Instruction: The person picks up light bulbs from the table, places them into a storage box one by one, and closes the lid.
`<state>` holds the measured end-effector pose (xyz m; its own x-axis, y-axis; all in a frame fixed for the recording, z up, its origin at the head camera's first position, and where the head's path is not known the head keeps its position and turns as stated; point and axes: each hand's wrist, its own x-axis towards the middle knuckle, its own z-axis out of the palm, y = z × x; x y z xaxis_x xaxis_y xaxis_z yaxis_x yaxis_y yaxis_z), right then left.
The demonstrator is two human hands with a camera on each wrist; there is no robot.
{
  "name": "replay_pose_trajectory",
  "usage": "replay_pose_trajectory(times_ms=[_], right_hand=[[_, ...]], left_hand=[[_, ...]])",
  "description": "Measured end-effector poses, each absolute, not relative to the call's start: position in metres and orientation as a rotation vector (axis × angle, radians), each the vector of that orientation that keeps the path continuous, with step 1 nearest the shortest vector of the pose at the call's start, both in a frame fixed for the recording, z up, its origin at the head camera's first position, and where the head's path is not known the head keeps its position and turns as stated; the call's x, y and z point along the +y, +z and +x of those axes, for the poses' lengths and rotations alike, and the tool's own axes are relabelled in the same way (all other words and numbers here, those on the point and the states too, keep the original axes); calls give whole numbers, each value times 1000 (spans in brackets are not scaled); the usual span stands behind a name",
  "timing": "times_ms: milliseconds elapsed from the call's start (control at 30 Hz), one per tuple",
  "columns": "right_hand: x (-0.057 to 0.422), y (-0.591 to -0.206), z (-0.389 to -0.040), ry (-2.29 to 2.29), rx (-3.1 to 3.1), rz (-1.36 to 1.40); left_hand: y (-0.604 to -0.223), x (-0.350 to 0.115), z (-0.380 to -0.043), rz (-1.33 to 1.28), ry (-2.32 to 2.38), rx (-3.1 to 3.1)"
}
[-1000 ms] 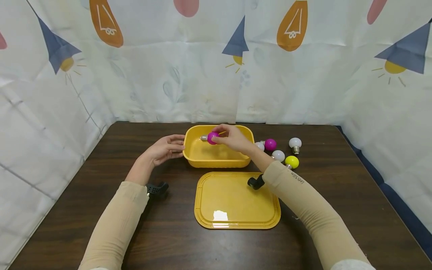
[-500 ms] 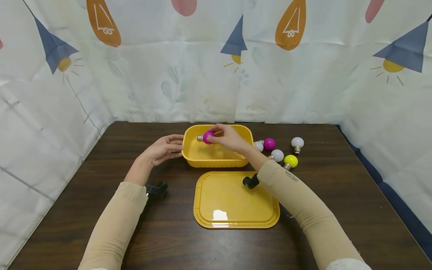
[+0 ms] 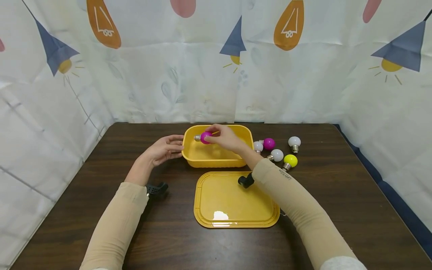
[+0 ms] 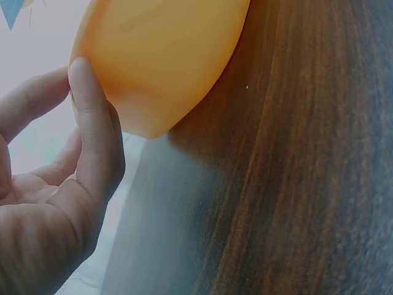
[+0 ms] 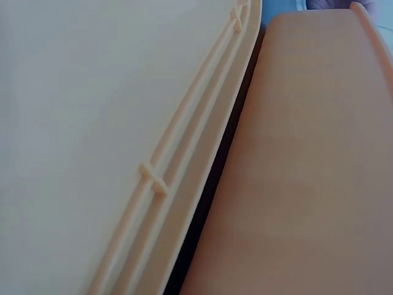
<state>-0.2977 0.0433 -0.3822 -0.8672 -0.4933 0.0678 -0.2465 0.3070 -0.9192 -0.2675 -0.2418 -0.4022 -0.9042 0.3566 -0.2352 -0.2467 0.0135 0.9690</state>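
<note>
My right hand point(image 3: 225, 137) pinches a magenta light bulb point(image 3: 206, 137) by its round globe, over the inside of a yellow box point(image 3: 214, 163). The bulb's metal screw base points left. On the box's left side my left hand point(image 3: 165, 149) rests, fingertips against the outer wall; the left wrist view shows the thumb on the orange-tinted wall point(image 4: 166, 61). My right hand's grip is outside the right wrist view, where the box wall point(image 5: 295, 153) and a ribbed lid edge point(image 5: 190, 135) fill the frame.
A flat yellow lid point(image 3: 233, 202) lies in front of the box, partly under my right forearm. Right of the box lie another magenta bulb point(image 3: 269, 144), a yellow bulb point(image 3: 290, 161) and white bulbs point(image 3: 294, 141). A patterned curtain point(image 3: 202, 86) hangs behind the dark wooden table point(image 3: 162, 240).
My right hand has shifted slightly left within the box's opening, carrying the magenta bulb. My left hand stays at the box's left wall.
</note>
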Motion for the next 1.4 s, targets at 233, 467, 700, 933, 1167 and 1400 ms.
replay_pose_trajectory(times_ms=[233, 467, 700, 933, 1167, 1400], right_hand=[[40, -388, -303, -1601, 2327, -651], [36, -389, -305, -1592, 2337, -610], [30, -393, -308, -1535, 2391, -584], [22, -400, -315, -1462, 2413, -557], [17, -402, -318, -1485, 2361, -525], [17, -405, -320, -1473, 2370, -511]], left_hand=[[-401, -241, -267, 105, 1952, 1868], [-401, -242, -267, 113, 1956, 1859], [-401, -242, -266, 107, 1952, 1872], [-401, -242, -267, 103, 1959, 1860], [-400, -242, -265, 110, 1958, 1858], [-401, -242, -265, 113, 1956, 1850]])
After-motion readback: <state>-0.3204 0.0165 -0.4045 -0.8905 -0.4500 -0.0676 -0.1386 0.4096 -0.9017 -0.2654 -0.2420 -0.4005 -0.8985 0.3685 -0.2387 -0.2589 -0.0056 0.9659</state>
